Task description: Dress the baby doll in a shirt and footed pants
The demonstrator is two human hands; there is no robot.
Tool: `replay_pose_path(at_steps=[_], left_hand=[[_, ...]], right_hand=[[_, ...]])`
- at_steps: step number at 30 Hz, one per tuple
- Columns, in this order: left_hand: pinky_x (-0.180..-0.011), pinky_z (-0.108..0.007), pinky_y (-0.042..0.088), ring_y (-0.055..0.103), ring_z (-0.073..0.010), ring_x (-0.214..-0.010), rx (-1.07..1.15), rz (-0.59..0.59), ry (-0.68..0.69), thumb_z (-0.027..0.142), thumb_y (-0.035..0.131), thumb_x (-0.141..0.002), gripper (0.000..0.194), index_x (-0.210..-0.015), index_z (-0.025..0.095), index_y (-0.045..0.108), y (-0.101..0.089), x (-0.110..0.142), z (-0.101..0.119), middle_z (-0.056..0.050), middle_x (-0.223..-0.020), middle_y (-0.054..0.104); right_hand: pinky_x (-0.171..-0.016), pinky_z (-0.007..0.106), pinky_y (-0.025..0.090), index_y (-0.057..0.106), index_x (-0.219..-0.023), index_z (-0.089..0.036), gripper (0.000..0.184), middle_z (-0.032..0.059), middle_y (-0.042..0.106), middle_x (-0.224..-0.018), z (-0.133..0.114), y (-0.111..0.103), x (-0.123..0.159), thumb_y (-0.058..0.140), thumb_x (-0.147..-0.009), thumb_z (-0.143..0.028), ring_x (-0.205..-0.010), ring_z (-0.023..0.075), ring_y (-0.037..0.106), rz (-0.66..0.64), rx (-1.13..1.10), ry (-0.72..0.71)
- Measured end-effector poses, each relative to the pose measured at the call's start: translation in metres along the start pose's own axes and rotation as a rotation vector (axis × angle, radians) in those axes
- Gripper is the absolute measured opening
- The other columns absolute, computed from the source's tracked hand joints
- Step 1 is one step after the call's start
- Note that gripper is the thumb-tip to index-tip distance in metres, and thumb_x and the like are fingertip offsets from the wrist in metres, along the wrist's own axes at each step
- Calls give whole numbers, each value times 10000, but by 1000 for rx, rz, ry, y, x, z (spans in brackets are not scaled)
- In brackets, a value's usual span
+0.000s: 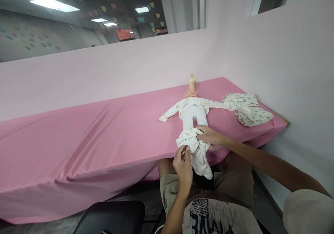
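Note:
A baby doll [194,113] lies on its back on the pink-covered table, head toward the wall and feet toward me. It wears a long-sleeved white printed top [188,103] with the arms spread out. Its legs are white; whether that is leggings or a cloth body I cannot tell. White printed baby pants [191,140] are bunched around its lower legs, and one part hangs over the table edge. With bent fingers my left hand [183,164] pinches the near left edge of the pants. My right hand [210,136] grips their upper right side, beside the doll's leg.
Behind the doll's head stands a cream-coloured pump bottle [192,83]. Two folded white printed cloths [240,100] lie at the table's right end. The pink tablecloth [104,140] stretches far to the left. A black stool seat [112,218] is at lower left, and walls border the back and right.

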State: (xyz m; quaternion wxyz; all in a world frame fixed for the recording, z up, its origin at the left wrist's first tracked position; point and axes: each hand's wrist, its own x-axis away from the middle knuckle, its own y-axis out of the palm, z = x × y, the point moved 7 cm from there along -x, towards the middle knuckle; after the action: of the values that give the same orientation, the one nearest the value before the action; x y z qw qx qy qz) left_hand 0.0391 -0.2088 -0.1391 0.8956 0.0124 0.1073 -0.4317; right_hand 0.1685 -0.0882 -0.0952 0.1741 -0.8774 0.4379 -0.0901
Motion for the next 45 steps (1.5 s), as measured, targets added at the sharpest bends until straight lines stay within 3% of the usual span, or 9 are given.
replay_pose_path(at_steps=[7, 13, 18, 23, 27, 33, 38, 41, 45], left_hand=[[-998, -381, 435, 551, -203, -1143, -156, -24, 371, 254, 465, -910, 290, -1153, 200, 615, 13, 5, 2, -97, -1179, 608], [-942, -373, 451, 522, -208, -1117, -257, 40, 453, 261, 580, -864, 398, -1251, 204, 501, 19, 4, -1, -115, -1207, 522], [-932, -415, 442, 478, -226, -1108, -318, 85, 524, 245, 624, -814, 432, -1207, 191, 453, 29, -14, 3, -111, -1170, 443], [-944, -435, 425, 437, -249, -1145, -383, 136, 556, 251, 631, -806, 452, -1202, 181, 425, 32, -29, 6, -125, -1167, 423], [-920, -409, 437, 466, -232, -1120, -351, 134, 582, 213, 598, -813, 406, -1182, 193, 430, 32, -30, 5, -117, -1152, 431], [-917, -402, 450, 502, -218, -1071, -386, 171, 652, 242, 583, -847, 324, -1143, 172, 471, 30, -27, 5, -111, -1099, 483], [-945, -394, 453, 524, -213, -1087, -439, 146, 679, 232, 518, -887, 262, -1137, 155, 539, 24, -32, 1, -126, -1113, 534], [-970, -392, 448, 533, -214, -1126, -441, 132, 670, 224, 497, -895, 279, -1160, 147, 537, 17, -38, -5, -137, -1156, 561], [-981, -385, 446, 540, -217, -1164, -413, 95, 576, 250, 476, -903, 337, -1226, 155, 502, 11, -46, -12, -144, -1207, 575]], right_hand=[[-608, 267, 435, 538, -867, -184, 120, 50, 640, -871, 12, 2, -18, 495, -755, -192, -775, 194, 599, 89, -7, 17], [-604, 248, 330, 533, -851, -201, 89, 17, 627, -803, -2, -6, -34, 515, -767, -226, -725, 166, 546, 228, 486, -58], [-625, 246, 330, 541, -866, -199, 108, 17, 639, -851, -2, -12, -50, 507, -766, -222, -760, 165, 547, 282, 488, -45], [-643, 226, 370, 527, -827, -188, 92, -7, 618, -842, 3, -8, -60, 494, -741, -193, -754, 137, 544, 195, 275, -74], [-659, 249, 363, 547, -863, -193, 113, 24, 643, -882, 2, -11, -63, 497, -764, -213, -807, 173, 567, 211, 434, -44], [-649, 299, 351, 576, -1022, -191, 227, 117, 664, -992, 7, -13, -69, 471, -832, -259, -886, 268, 603, 263, 681, 111], [-629, 271, 334, 581, -970, -187, 182, 82, 672, -962, 6, -14, -67, 489, -828, -256, -852, 219, 595, 269, 643, 46], [-610, 249, 327, 581, -878, -182, 169, 31, 649, -843, 4, -15, -63, 550, -811, -334, -765, 171, 562, 178, 550, -24], [-569, 230, 302, 561, -744, -179, 309, -26, 541, -694, 3, -13, -53, 606, -767, -483, -663, 129, 480, -2, 467, -100]])
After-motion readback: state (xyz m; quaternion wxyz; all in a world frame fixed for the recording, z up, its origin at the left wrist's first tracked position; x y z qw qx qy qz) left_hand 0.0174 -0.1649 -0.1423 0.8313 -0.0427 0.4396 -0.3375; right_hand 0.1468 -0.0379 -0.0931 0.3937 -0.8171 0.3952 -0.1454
